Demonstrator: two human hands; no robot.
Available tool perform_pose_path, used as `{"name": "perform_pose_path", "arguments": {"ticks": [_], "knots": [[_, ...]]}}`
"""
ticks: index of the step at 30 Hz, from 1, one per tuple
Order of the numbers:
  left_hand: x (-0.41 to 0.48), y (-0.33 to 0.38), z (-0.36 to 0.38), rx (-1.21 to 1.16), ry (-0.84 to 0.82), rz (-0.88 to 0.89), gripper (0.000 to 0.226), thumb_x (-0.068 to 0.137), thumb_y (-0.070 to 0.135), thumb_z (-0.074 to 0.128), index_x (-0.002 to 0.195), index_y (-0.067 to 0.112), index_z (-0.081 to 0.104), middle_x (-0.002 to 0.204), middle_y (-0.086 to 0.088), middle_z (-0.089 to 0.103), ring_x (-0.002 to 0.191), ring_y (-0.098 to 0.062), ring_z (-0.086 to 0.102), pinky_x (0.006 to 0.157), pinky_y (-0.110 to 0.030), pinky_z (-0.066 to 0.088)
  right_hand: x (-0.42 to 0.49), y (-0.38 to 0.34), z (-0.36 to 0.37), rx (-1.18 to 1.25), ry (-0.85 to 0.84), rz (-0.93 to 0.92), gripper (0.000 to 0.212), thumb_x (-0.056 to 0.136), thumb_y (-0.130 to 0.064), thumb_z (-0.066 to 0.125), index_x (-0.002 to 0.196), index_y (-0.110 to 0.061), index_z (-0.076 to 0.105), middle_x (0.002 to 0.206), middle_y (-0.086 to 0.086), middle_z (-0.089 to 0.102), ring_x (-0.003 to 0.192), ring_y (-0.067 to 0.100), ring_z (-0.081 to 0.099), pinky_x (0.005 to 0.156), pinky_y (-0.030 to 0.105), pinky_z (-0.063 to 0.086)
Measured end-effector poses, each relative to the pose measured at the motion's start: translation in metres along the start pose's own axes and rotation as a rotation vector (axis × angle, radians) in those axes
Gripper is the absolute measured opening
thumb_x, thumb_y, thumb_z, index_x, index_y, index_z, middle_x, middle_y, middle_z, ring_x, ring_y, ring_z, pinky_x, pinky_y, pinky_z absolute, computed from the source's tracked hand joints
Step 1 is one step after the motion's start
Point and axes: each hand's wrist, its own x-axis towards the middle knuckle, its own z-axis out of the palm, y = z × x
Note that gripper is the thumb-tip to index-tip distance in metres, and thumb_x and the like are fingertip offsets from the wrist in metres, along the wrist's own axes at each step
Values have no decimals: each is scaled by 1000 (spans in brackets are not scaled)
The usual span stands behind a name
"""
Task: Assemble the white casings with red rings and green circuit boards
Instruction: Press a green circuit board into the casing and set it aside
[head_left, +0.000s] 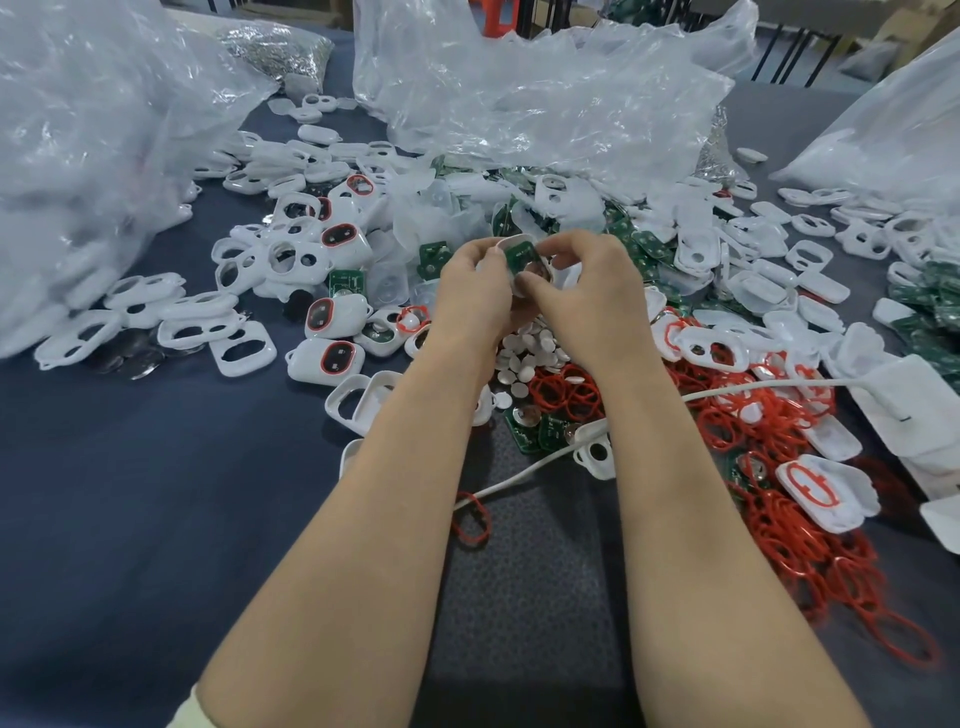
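Pinching white casing (519, 244) with green circuit board (517, 255), both hands (524, 283), above red rings (566, 395)

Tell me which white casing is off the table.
The white casing held between the left hand and right hand, a green circuit board against it; the rest lie on the table.

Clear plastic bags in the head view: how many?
3 clear plastic bags: left bag at the far left, centre bag at the back, right bag at the right edge. More may be out of frame.

White casing (515, 240) mostly behind fingers (558, 249)
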Motion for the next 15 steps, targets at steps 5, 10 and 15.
{"name": "perform_pose_path", "arguments": {"ticks": [5,10,15], "knots": [[0,1,1,15,-9,17,26,104,15,36,90,19,58,110,-14,64,85,-22,64,53,-23,55,-1,-4,-5,224,-18,65,17,84,-17,68,96,-17,55,88,-10,57,78,2,51,68,11,38],[-2,1,-2,-1,-36,-4,9,101,18,47,96,19,55,117,-16,60,81,-27,71,57,-24,56,3,0,-25,787,123,300,15,91,-10,61,101,-21,58,93,2,63,58,3,51,54,15,41],[-2,-1,-3,111,-65,73,20,93,4,57,90,24,56,109,-11,61,85,-26,71,60,-26,58,6,5,-28,988,276,441,11,93,-9,59,96,-19,62,81,2,59,49,5,47,47,17,40]]}}
